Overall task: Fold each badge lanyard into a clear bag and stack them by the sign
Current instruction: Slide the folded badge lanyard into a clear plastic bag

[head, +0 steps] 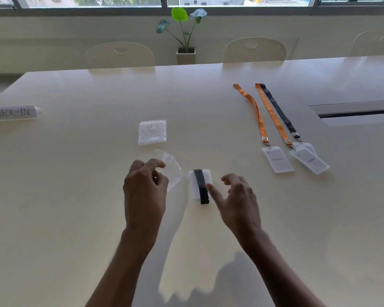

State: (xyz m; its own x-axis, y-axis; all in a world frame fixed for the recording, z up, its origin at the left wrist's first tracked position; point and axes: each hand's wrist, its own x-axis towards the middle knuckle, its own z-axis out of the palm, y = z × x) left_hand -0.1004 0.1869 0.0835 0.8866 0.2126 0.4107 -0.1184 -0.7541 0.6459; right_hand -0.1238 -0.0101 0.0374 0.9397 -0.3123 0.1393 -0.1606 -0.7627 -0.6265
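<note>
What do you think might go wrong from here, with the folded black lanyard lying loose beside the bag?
1. The folded black lanyard lies ungripped; its strap may unwind when the right hand lifts it.
2. The clear bag pinched in the left hand curls limply, so its mouth may collapse while the lanyard goes in.

Illegibly small print on the badge cards (278, 159)
</note>
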